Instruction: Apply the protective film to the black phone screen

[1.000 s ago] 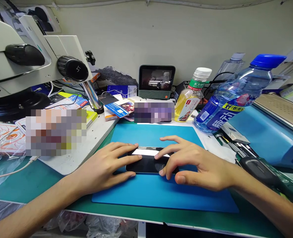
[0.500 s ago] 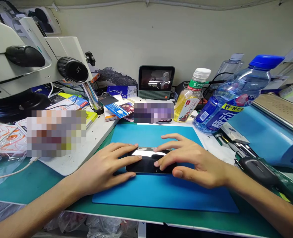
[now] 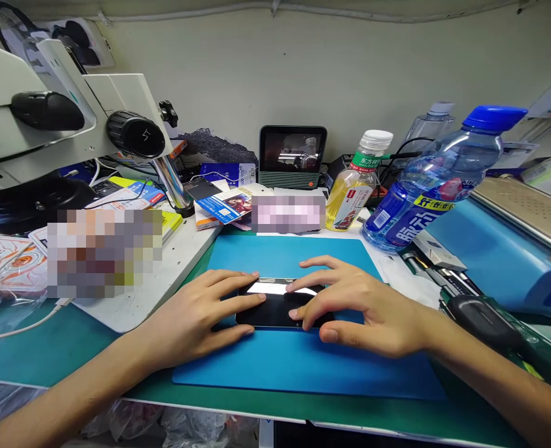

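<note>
A dark smartphone (image 3: 275, 308) lies flat and sideways on the blue mat (image 3: 298, 367), a bright reflection across its screen. My left hand (image 3: 200, 314) holds its left end, thumb at the near edge, one finger at the far edge and another on the glass. Over the right part of the phone is my right hand (image 3: 363, 305), with fingers spread and bent. Its index fingertip meets the screen near the lower edge, and nothing is gripped in it. The phone's right end is partly hidden under that hand.
A microscope (image 3: 135, 134) stands at the left on a white base. Behind the mat are a small screen device (image 3: 292, 155), a yellow drink bottle (image 3: 352, 186) and a blue-capped bottle (image 3: 436, 180). A blue machine (image 3: 503, 249) sits at the right. Two patches are blurred out.
My right hand has shifted slightly left and its thumb has moved a little nearer the phone's near edge. My left hand stays on the phone. The whole view has moved slightly.
</note>
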`<state>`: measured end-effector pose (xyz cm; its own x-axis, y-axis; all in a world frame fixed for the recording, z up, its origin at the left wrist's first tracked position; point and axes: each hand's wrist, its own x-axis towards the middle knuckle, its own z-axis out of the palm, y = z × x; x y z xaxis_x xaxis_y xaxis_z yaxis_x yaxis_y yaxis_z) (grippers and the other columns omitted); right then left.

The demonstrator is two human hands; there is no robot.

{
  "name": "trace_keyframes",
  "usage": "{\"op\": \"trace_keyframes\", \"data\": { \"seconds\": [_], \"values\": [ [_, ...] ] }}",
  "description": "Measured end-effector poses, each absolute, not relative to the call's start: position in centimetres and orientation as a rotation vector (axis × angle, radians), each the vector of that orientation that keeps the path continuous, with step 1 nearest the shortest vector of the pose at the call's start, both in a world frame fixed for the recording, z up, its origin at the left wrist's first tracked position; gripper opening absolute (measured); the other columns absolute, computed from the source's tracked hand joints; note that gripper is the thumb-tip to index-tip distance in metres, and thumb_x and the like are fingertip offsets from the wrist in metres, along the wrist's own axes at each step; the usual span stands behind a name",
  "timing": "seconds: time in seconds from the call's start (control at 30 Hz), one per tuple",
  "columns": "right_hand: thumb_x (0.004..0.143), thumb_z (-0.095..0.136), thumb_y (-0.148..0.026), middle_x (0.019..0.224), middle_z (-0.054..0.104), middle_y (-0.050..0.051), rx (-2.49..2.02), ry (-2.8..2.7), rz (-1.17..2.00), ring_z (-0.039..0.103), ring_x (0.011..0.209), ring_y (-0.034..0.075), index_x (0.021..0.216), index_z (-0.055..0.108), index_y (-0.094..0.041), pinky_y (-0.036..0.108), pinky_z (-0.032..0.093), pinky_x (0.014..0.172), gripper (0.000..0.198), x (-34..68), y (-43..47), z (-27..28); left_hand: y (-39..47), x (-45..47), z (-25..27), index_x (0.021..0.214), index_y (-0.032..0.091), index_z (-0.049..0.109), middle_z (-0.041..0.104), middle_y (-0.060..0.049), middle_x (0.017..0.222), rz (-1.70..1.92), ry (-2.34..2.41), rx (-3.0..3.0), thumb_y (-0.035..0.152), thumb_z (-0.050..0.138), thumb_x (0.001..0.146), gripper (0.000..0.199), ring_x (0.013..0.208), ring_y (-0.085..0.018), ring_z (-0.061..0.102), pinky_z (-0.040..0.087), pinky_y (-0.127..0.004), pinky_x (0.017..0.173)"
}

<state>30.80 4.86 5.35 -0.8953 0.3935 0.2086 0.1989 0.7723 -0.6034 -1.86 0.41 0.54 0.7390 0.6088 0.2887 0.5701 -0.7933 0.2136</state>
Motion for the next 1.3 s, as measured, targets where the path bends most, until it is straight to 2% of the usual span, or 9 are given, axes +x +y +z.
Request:
{"op": "trace_keyframes", "data": {
  "seconds": [0.53, 0.93, 1.03, 1.13, 1.2, 1.3],
  "values": [
    [0.1, 0.07, -0.034, 0.113, 0.084, -0.001, -0.407, -2.635, 0.863, 0.07, 0.124, 0.019, 0.103, 0.08, -0.024, 0.041, 0.025, 0.127, 0.014, 30.6, 4.5, 5.6, 0.5, -2.0, 0.4, 0.151, 0.031, 0.058, 0.054, -0.008, 0.161, 0.512, 0.985, 2.808, 0.036, 0.064, 0.105, 0.046, 0.139, -0.033, 0.057, 0.056, -0.054, 0.111],
    [0.1, 0.069, -0.034, 0.106, 0.085, 0.002, -0.404, -2.624, 0.856, 0.073, 0.12, 0.021, 0.101, 0.08, -0.024, 0.044, 0.028, 0.127, 0.014, 30.4, 4.4, 5.5, 0.6, -1.9, 0.3, 0.15, 0.029, 0.059, 0.057, -0.011, 0.159, 0.529, 0.968, 2.827, 0.034, 0.068, 0.103, 0.049, 0.139, -0.034, 0.059, 0.057, -0.053, 0.111],
    [0.103, 0.065, -0.031, 0.099, 0.085, 0.003, -0.418, -2.579, 0.816, 0.075, 0.113, 0.02, 0.097, 0.08, -0.023, 0.046, 0.033, 0.124, 0.018, 30.2, 4.4, 5.0, 0.5, -1.9, 0.4, 0.152, 0.026, 0.057, 0.051, -0.012, 0.164, 0.531, 0.935, 2.872, 0.034, 0.068, 0.103, 0.051, 0.143, -0.035, 0.056, 0.055, -0.054, 0.114],
    [0.106, 0.059, -0.029, 0.091, 0.084, 0.001, -0.433, -2.512, 0.81, 0.076, 0.105, 0.019, 0.092, 0.079, -0.023, 0.045, 0.038, 0.121, 0.026, 29.9, 4.5, 4.4, 0.4, -1.9, 0.7, 0.154, 0.02, 0.054, 0.04, -0.016, 0.17, 0.627, 0.939, 2.92, 0.033, 0.069, 0.103, 0.055, 0.154, -0.037, 0.042, 0.047, -0.056, 0.121],
    [0.107, 0.058, -0.03, 0.092, 0.084, 0.002, -0.431, -2.495, 0.836, 0.076, 0.105, 0.018, 0.092, 0.08, -0.023, 0.044, 0.039, 0.12, 0.027, 29.9, 4.5, 4.4, 0.4, -1.8, 0.9, 0.15, 0.019, 0.057, 0.044, -0.016, 0.167, 0.71, 0.916, 2.946, 0.03, 0.07, 0.102, 0.05, 0.154, -0.036, 0.041, 0.046, -0.055, 0.122],
    [0.108, 0.055, -0.035, 0.107, 0.084, 0.004, -0.464, -2.477, 0.835, 0.074, 0.113, 0.02, 0.108, 0.08, -0.023, 0.044, 0.041, 0.119, 0.028, 30.2, 4.8, 4.5, 0.5, -1.7, 1.0, 0.138, 0.021, 0.066, 0.064, -0.012, 0.149, 0.726, 0.812, 2.963, 0.025, 0.069, 0.103, 0.036, 0.141, -0.03, 0.056, 0.052, -0.048, 0.115]
  ]
}}
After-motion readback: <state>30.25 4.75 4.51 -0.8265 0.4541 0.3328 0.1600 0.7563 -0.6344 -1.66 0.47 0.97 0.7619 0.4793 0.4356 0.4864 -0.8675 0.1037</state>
